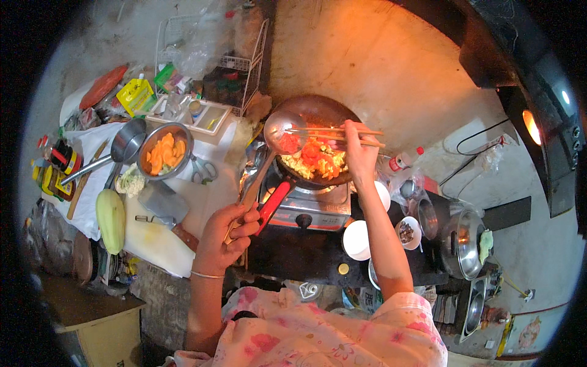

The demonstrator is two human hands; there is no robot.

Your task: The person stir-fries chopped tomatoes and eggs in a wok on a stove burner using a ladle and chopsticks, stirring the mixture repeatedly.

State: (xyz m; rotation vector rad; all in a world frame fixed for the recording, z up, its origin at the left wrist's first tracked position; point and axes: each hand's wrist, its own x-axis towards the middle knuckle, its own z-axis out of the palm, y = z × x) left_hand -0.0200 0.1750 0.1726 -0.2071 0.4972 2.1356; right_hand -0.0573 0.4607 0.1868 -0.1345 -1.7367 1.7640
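Note:
My left hand [228, 236] grips the wooden handle of a metal ladle [285, 133], whose bowl is over the left side of a wok [316, 108]. Orange-red pieces lie in the ladle's bowl. My right hand [360, 149] holds a pair of wooden chopsticks [337, 134], their tips over the ladle. In the wok is yellow, egg-like food [312, 160] mixed with orange-red pieces. The wok's red handle [274, 206] points towards me, just right of my left hand. Beneath the wok stands a portable gas stove [316, 211].
At left, a steel bowl of orange slices [165, 151], scissors [204, 169], a cleaver [163, 202] on a cutting board [160, 243], a pale green squash [110, 220] and a saucepan [128, 140]. At right, white bowls [357, 240], a small bowl of brown pieces [408, 232] and a steel basin [463, 243].

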